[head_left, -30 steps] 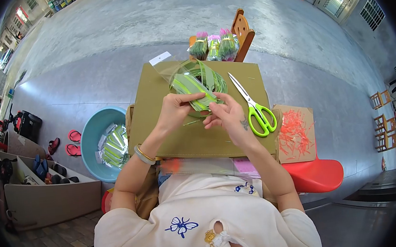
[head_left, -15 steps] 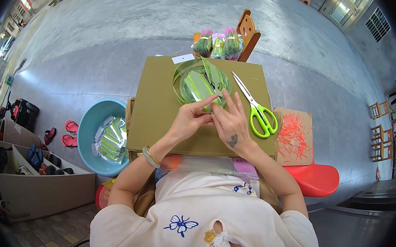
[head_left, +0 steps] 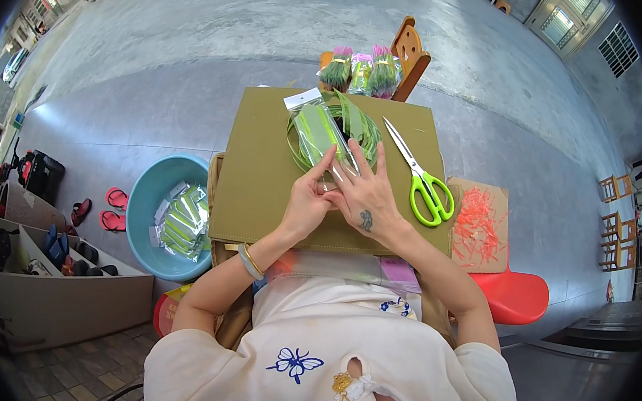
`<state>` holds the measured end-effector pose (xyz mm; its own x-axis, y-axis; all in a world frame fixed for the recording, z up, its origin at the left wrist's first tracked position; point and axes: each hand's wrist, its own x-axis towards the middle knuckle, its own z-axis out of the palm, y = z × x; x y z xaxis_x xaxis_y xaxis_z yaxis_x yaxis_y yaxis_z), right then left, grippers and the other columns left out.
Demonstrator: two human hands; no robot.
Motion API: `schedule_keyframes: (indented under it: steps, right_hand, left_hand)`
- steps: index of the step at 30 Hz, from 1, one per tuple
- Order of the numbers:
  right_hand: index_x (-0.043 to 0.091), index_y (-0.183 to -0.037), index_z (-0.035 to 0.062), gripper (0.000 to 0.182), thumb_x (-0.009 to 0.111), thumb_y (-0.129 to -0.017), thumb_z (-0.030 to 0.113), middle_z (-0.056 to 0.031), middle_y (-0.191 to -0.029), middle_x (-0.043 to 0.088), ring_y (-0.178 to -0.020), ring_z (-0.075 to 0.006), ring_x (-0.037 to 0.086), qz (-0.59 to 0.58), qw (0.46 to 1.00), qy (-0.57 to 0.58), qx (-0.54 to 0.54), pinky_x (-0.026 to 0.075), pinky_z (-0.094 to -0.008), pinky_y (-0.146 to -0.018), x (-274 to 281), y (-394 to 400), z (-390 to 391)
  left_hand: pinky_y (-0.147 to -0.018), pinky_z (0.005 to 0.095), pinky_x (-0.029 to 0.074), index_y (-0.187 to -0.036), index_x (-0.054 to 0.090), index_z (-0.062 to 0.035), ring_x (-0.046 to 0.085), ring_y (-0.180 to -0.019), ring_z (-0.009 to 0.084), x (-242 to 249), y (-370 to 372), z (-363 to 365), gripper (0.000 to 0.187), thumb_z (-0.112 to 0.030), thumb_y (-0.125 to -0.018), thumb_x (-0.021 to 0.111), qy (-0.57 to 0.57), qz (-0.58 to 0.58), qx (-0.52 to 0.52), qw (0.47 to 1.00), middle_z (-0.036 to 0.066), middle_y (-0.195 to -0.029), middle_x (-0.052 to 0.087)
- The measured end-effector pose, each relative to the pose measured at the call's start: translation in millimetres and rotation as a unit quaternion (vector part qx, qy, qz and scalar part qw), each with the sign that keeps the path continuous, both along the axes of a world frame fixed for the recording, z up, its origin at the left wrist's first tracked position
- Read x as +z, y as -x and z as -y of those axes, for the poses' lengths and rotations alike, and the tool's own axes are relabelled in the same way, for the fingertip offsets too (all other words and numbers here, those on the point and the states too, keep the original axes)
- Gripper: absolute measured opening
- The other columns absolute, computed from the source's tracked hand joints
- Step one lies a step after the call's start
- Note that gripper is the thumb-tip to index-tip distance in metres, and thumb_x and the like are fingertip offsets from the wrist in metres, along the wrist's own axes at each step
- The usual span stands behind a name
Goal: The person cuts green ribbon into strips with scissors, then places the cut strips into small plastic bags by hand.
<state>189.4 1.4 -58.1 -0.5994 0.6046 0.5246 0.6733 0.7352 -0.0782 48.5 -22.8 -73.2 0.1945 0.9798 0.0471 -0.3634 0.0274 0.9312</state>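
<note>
A clear plastic packet with green strips inside (head_left: 316, 131) lies over a coil of green ribbon (head_left: 361, 125) on the olive board (head_left: 253, 161). My left hand (head_left: 310, 201) pinches the packet's lower end. My right hand (head_left: 369, 200) is against the same end, its fingers partly stretched out over the plastic, fingertips close to the left hand's. Green-handled scissors (head_left: 429, 199) lie to the right of my right hand, blades pointing away from me.
At left a blue basin (head_left: 138, 233) holds several similar packets. Orange strips (head_left: 477, 225) lie on cardboard over a red stool (head_left: 519, 298) at right. Pink-tipped green bundles (head_left: 382, 73) stand beyond the board, beside a wooden chair back (head_left: 408, 49).
The packet now stretches farther up over the coil, its white header tilted. Both hands have shifted slightly left and stay at its lower end. The view has moved a little.
</note>
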Motion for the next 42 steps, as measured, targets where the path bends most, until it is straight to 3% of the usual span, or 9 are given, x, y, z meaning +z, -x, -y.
schedule_keyframes:
  steps: [6,24,27,29,34,36,38,41,42]
  right_hand:
    - [0.062,-0.086,0.0061,0.019,0.067,-0.069,0.011,-0.0041,-0.081,0.058,-0.086,-0.0208,0.055,-0.103,0.993,-0.038,0.030,0.039,-0.0392,-0.087,8.3,-21.4,33.5]
    - [0.056,-0.075,0.0067,0.010,0.064,-0.070,0.007,-0.0054,-0.076,0.050,-0.076,-0.0220,0.048,-0.058,0.989,0.113,0.072,0.036,-0.0340,-0.069,24.4,-11.9,28.5]
    - [0.055,-0.076,0.0035,0.010,0.063,-0.071,0.005,-0.0073,-0.073,0.051,-0.072,-0.0242,0.049,-0.150,0.973,0.176,0.023,0.037,-0.0342,-0.066,50.2,-55.1,27.2]
    - [0.055,-0.077,-0.0017,0.007,0.060,-0.076,0.002,-0.0092,-0.070,0.055,-0.063,-0.0194,0.053,-0.287,0.913,0.241,-0.162,0.040,-0.0310,-0.057,58.8,-109.5,15.9]
    - [0.057,-0.065,-0.0034,0.022,0.067,-0.072,0.015,-0.0091,-0.054,0.057,-0.051,-0.0147,0.054,-0.138,0.811,0.248,-0.512,0.041,-0.0285,-0.048,-45.9,-282.6,9.3]
    - [0.056,-0.060,-0.0020,0.022,0.069,-0.069,0.014,-0.0122,-0.051,0.055,-0.044,-0.0182,0.055,-0.108,0.776,0.262,-0.564,0.042,-0.0319,-0.042,-162.8,-350.0,10.9]
    - [0.056,-0.059,-0.0015,0.017,0.066,-0.067,0.009,-0.0139,-0.050,0.055,-0.041,-0.0207,0.054,-0.064,0.715,0.378,-0.585,0.042,-0.0337,-0.039,-162.9,-322.2,17.6]
    - [0.057,-0.061,-0.0024,0.011,0.064,-0.067,0.004,-0.0149,-0.051,0.055,-0.045,-0.0227,0.058,-0.034,0.720,0.301,-0.624,0.046,-0.0340,-0.043,-293.8,-375.4,15.8]
    - [0.057,-0.062,-0.0038,0.007,0.061,-0.066,0.000,-0.0163,-0.051,0.055,-0.048,-0.0239,0.061,0.037,0.760,0.206,-0.615,0.049,-0.0353,-0.046,-274.4,-352.8,26.0]
  left_hand:
    - [-0.076,0.0307,0.055,-0.142,-0.007,-0.0098,0.064,-0.088,0.0212,12.2,11.2,16.1,0.079,0.004,-0.087,0.048,0.090,0.012,-0.006,0.996,0.019,-0.099,0.061]
    - [-0.070,0.0330,0.057,-0.141,-0.008,-0.0071,0.065,-0.080,0.0220,17.4,10.6,21.7,0.079,0.004,-0.085,0.046,0.098,-0.077,0.037,0.992,0.018,-0.091,0.063]
    - [-0.068,0.0333,0.057,-0.141,-0.011,-0.0076,0.066,-0.079,0.0249,24.8,14.1,19.9,0.079,0.002,-0.086,0.045,0.122,-0.081,0.037,0.988,0.020,-0.092,0.063]
    - [-0.063,0.0333,0.057,-0.140,-0.013,-0.0074,0.066,-0.076,0.0272,25.0,15.7,23.9,0.079,-0.006,-0.089,0.047,0.130,-0.110,0.013,0.985,0.022,-0.094,0.062]
    - [-0.050,0.0278,0.053,-0.141,-0.002,-0.0039,0.065,-0.064,0.0216,19.7,26.1,22.4,0.076,-0.014,-0.089,0.052,0.146,-0.125,0.052,0.980,0.020,-0.097,0.062]
    - [-0.046,0.0269,0.051,-0.140,0.008,-0.0022,0.063,-0.060,0.0189,10.9,38.6,17.7,0.069,-0.014,-0.089,0.053,0.075,-0.194,0.089,0.974,0.018,-0.095,0.062]
    - [-0.045,0.0250,0.049,-0.136,0.024,-0.0015,0.059,-0.056,0.0131,16.9,42.6,15.5,0.061,-0.007,-0.085,0.056,0.023,-0.262,0.129,0.956,0.014,-0.100,0.057]
    - [-0.048,0.0237,0.047,-0.136,0.029,-0.0051,0.055,-0.054,0.0109,7.7,49.1,12.1,0.066,0.001,-0.078,0.060,-0.129,-0.395,0.177,0.892,0.012,-0.108,0.051]
    - [-0.048,0.0238,0.047,-0.135,0.032,-0.0071,0.053,-0.054,0.0108,6.3,48.1,11.5,0.067,0.003,-0.076,0.061,-0.165,-0.425,0.180,0.872,0.011,-0.110,0.050]
